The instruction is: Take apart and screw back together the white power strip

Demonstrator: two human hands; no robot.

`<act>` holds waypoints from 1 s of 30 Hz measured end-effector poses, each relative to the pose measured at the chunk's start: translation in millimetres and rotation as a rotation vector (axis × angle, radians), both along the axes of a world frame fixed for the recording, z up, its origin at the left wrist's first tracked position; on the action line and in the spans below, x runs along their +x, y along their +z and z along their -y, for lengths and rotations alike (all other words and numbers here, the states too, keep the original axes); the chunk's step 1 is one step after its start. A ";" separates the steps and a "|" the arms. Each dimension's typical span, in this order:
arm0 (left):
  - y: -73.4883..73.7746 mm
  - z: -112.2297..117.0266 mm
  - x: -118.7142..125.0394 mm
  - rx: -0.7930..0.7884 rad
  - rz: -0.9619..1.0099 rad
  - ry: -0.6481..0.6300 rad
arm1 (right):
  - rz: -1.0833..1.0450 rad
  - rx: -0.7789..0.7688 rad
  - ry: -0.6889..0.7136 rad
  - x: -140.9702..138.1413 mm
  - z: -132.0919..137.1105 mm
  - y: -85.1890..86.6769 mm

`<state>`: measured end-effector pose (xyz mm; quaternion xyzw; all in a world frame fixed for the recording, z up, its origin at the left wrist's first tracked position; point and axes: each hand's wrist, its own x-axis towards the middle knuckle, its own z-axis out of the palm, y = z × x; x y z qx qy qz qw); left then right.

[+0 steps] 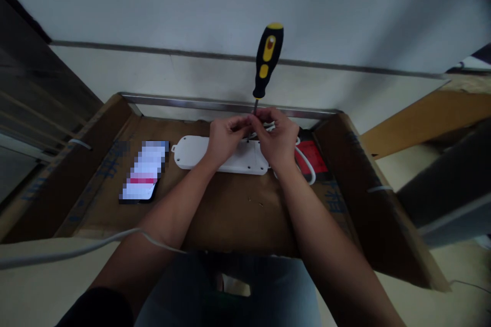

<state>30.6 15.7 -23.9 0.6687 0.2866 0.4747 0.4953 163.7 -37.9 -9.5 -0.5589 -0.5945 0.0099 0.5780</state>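
Observation:
A white power strip [195, 154] lies across the cardboard with its screw-holed underside up. Above it stands a screwdriver [268, 59] with a black and yellow handle, slightly tilted, its shaft pointing down at the strip. My left hand [226, 138] and my right hand [280, 135] meet around the lower shaft, fingertips pinched together. Nobody grips the handle. Fingers hide most of the tip, and whether a screw is between them is not visible. A white cable [309, 163] loops beside my right hand.
The cardboard tray [230, 214] has raised side walls and a metal rail [230, 103] at the back. A phone [146, 171] with a lit, blurred screen lies left. Small screws [261, 205] lie in front of the strip. A red item [312, 157] sits right.

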 end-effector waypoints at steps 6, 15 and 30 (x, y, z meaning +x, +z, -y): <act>1.7 -3.0 -3.3 0.125 -0.129 -0.037 | 0.062 -0.038 0.051 7.1 3.2 6.7; 4.1 -1.9 -2.8 0.094 -0.098 -0.050 | -0.086 0.000 0.027 5.0 0.1 5.2; 10.9 -12.5 -13.5 0.128 -0.220 -0.229 | -0.069 -0.051 0.121 3.9 0.4 8.2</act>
